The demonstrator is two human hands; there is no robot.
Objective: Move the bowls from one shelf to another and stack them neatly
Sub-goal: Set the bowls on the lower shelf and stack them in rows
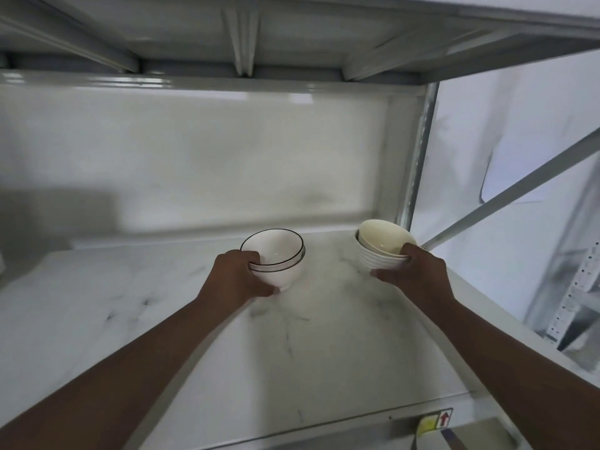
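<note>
**Both hands on bowl stacks, marble shelf**

Left hand (238, 277): curled around the near side of the black-rimmed bowls (274, 254), fingers on the rim, thumb low on the outer wall. Closed on the stack. 2 rims visible, so 2 nested bowls, white, thin dark line at each lip. Inner bowl sits slightly tilted. Nothing inside.

Right hand (410, 271): wrapped on the near-right side of the ribbed bowl stack (380, 251), thumb under at the base, fingers over the rim. Closed on it too. Outer bowl is white with horizontal ridges; a cream bowl (384, 237) sits nested in it, tipped so its mouth faces left. Exact bowl count here unclear. Cream bowl looks empty.

The 2 stacks stand apart, hands apart, both toward the back right of the shelf (292, 352). Can't tell if either stack is lifted or resting on the surface.

Shelf top: white marble pattern with grey veins. Another shelf (227, 34) overhead, ribbed underside. Grey metal upright (418, 157) at the right rear, diagonal brace (519, 186) beyond it. Small yellow and red-arrow label (436, 421) on the front edge. White wall behind.
</note>
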